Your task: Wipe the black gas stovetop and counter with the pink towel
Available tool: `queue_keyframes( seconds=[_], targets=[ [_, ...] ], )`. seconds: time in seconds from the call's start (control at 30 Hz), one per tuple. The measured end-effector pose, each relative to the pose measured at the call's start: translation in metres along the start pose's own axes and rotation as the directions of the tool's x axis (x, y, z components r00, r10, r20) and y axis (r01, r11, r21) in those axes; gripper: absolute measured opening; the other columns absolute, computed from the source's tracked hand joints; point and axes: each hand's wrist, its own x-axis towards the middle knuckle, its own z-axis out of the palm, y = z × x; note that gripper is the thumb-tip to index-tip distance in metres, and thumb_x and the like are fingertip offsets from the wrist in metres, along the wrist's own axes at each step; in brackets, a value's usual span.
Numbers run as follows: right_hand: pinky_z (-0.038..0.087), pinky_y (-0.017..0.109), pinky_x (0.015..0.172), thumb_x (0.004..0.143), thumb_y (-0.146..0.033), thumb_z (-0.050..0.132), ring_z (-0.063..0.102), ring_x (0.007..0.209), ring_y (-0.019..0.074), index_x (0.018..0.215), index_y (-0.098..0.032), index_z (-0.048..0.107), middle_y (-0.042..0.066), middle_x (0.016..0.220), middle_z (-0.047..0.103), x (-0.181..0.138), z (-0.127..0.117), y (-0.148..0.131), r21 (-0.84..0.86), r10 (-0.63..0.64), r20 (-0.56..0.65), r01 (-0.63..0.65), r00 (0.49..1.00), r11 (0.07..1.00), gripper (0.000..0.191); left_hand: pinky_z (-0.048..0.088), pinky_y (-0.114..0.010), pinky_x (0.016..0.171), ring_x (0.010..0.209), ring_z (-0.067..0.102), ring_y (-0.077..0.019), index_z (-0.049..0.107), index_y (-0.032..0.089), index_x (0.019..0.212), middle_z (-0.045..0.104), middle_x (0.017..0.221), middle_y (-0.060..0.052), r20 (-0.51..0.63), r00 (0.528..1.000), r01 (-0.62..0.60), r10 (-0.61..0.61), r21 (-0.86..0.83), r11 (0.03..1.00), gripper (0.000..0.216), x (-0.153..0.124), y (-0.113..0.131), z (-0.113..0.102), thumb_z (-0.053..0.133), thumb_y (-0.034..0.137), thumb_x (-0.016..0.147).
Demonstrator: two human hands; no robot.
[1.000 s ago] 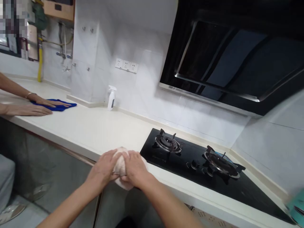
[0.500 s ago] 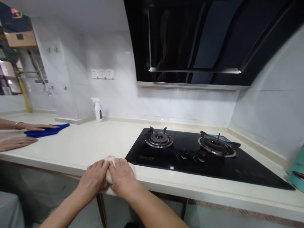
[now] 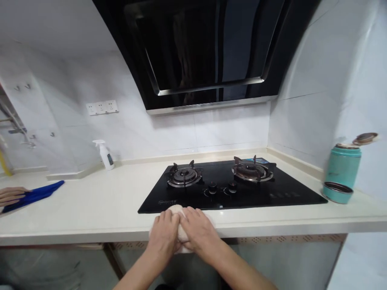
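My left hand and my right hand are pressed together over a beige cloth at the front edge of the white counter. Both hands are closed around the bunched cloth, and only its top and a bit of its underside show. The cloth lies just in front of the black gas hob, near the hob's front left part.
A white spray bottle stands at the back wall. Another person's hand rests on a blue cloth at the far left. A teal flask and its cap stand at the right. A black hood hangs overhead.
The view has swung right, so the hob now sits centred and the teal flask has come into sight. My hands have stayed clasped on the beige cloth at the counter's edge.
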Motion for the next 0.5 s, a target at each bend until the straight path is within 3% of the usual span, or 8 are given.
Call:
queue_keyframes(
  seconds=[0.3, 0.4, 0.5],
  targets=[
    [0.035, 0.051, 0.114, 0.067, -0.018, 0.08, 0.048, 0.138, 0.0327, 0.147, -0.023, 0.046, 0.011, 0.149, 0.054, -0.11, -0.037, 0.085, -0.212, 0.106, -0.133, -0.133, 0.985, 0.968, 0.087, 0.047, -0.048, 0.089, 0.103, 0.058, -0.0336, 0.059, 0.014, 0.115, 0.061, 0.112, -0.016, -0.079, 0.97, -0.24, 0.229, -0.187, 0.953, 0.051, 0.032, 0.115, -0.003, 0.08, 0.033, 0.073],
    [0.039, 0.049, 0.109, 0.067, -0.023, 0.077, 0.054, 0.133, 0.0326, 0.147, -0.026, 0.047, 0.01, 0.147, 0.057, -0.141, -0.049, 0.114, -0.28, 0.106, -0.14, -0.142, 0.984, 0.95, 0.085, 0.047, -0.047, 0.088, 0.102, 0.057, -0.0329, 0.058, 0.013, 0.12, 0.061, 0.11, -0.017, -0.152, 0.934, -0.353, 0.325, -0.23, 0.907, 0.047, 0.04, 0.146, 0.001, 0.072, 0.038, 0.083],
    [0.043, 0.047, 0.107, 0.073, -0.032, 0.076, 0.055, 0.133, 0.0319, 0.15, -0.028, 0.046, 0.01, 0.149, 0.056, -0.162, -0.06, 0.134, -0.311, 0.116, -0.113, -0.145, 0.987, 0.939, 0.083, 0.046, -0.048, 0.088, 0.103, 0.057, -0.0334, 0.054, 0.01, 0.13, 0.061, 0.112, -0.019, -0.196, 0.904, -0.418, 0.38, -0.218, 0.882, 0.06, 0.047, 0.167, 0.005, 0.072, 0.044, 0.084]
  ],
)
